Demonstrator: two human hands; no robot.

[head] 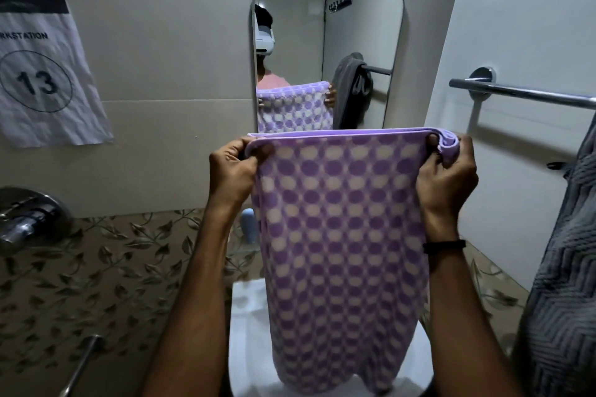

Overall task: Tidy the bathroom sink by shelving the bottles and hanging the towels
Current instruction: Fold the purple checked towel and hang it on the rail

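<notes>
A purple towel point(342, 251) with white dots hangs folded in front of me, over the white sink point(248, 332). My left hand point(232, 171) pinches its top left corner and my right hand point(446, 174) grips the bunched top right corner, holding the top edge level. A chrome towel bar point(522, 92) runs along the right wall, higher than the towel and to its right. A grey textured towel point(567, 284) hangs at the right edge. A light blue bottle point(250, 224) stands behind the sink, mostly hidden by the towel.
A mirror point(354, 42) on the wall ahead reflects the towel and a second grey towel on a bar. A paper sign point(42, 74) marked 13 hangs at the left. Chrome tap fittings point(29, 219) stick out at the left, and a chrome rod point(80, 364) below them.
</notes>
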